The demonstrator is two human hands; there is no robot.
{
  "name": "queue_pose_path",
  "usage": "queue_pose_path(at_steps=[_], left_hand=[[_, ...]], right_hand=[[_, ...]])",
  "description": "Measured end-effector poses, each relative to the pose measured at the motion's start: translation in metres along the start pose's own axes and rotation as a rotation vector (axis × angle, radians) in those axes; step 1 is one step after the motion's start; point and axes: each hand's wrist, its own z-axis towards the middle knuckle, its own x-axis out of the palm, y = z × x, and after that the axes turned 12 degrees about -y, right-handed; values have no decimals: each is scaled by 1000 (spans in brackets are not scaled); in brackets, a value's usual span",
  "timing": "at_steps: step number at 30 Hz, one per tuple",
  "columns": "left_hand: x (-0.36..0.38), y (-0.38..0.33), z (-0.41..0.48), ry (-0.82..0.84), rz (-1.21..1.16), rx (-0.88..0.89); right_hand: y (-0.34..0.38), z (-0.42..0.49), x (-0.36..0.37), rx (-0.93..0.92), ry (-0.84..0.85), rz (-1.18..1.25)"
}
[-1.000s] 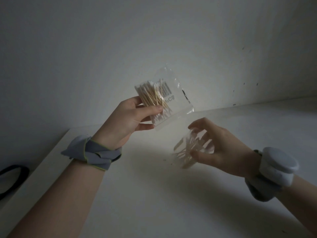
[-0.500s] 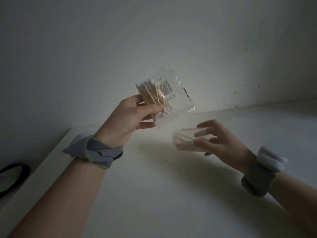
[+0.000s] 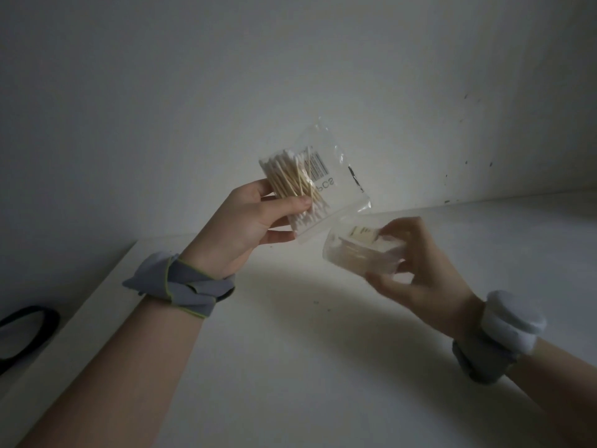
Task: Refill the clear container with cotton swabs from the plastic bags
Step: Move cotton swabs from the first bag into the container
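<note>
My left hand [image 3: 248, 224] grips a clear plastic bag [image 3: 336, 182] of wooden-stick cotton swabs [image 3: 294, 185] and holds it up above the white table [image 3: 290, 350]. Thumb and fingers pinch the bag over the swab bundle. My right hand [image 3: 423, 273] holds the clear container [image 3: 361, 250] tilted on its side, just below and right of the bag's lower corner. A few swabs and a pale label show inside the container. Its open end is blurred, so which way it faces is unclear.
A grey wall [image 3: 290, 76] rises right behind the table. A black loop-shaped object [image 3: 26, 331] lies off the table's left edge. Both wrists wear grey bands.
My right hand turned the container from hanging mouth-down to lying on its side and lifted it closer under the bag. The bag in my left hand stayed about where it was.
</note>
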Motion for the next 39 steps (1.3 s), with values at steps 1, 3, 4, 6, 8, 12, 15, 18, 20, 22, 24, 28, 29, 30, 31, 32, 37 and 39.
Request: queue_pose_path(at_steps=[1, 3, 4, 6, 8, 12, 15, 18, 20, 22, 24, 28, 29, 30, 31, 32, 37, 39], left_hand=[[0, 0, 0, 2, 0, -2], [1, 0, 0, 5, 4, -3], [0, 0, 0, 2, 3, -2], [1, 1, 1, -1, 2, -3], [0, 1, 1, -4, 3, -3], [1, 1, 0, 2, 5, -6], [1, 1, 0, 1, 3, -7], [2, 1, -1, 8, 9, -7], [2, 2, -1, 8, 13, -3], [2, 2, -1, 5, 13, -2], [3, 3, -1, 3, 13, -5], [4, 4, -1, 9, 22, -5], [5, 4, -1, 9, 24, -6], [5, 4, -1, 10, 25, -8], [5, 4, -1, 10, 25, -9], [5, 4, -1, 10, 24, -10], [4, 4, -1, 11, 20, -5], [4, 4, -1, 11, 15, -4]], right_hand=[[-1, -1, 2, -27, 32, -94], [-1, -2, 3, -64, 41, -171], [-1, -1, 2, -83, 26, -166], [1, 0, -2, -131, 2, -156], [2, 1, -1, -169, 35, -203], [0, -1, 1, -178, 106, -315], [4, -2, -2, -176, 107, -359], [9, -3, -2, -180, 124, -420], [12, -3, -4, -210, 112, -434], [15, -2, -6, -242, 96, -436], [18, -1, -7, -239, 107, -445], [20, 0, -9, -211, 129, -460], [20, 1, -10, -202, 144, -461], [20, 1, -10, -195, 159, -459], [20, 1, -10, -186, 178, -453], [19, 1, -10, -172, 205, -445], [16, 3, -12, -146, 367, -369], [15, 5, -14, -134, 420, -342]])
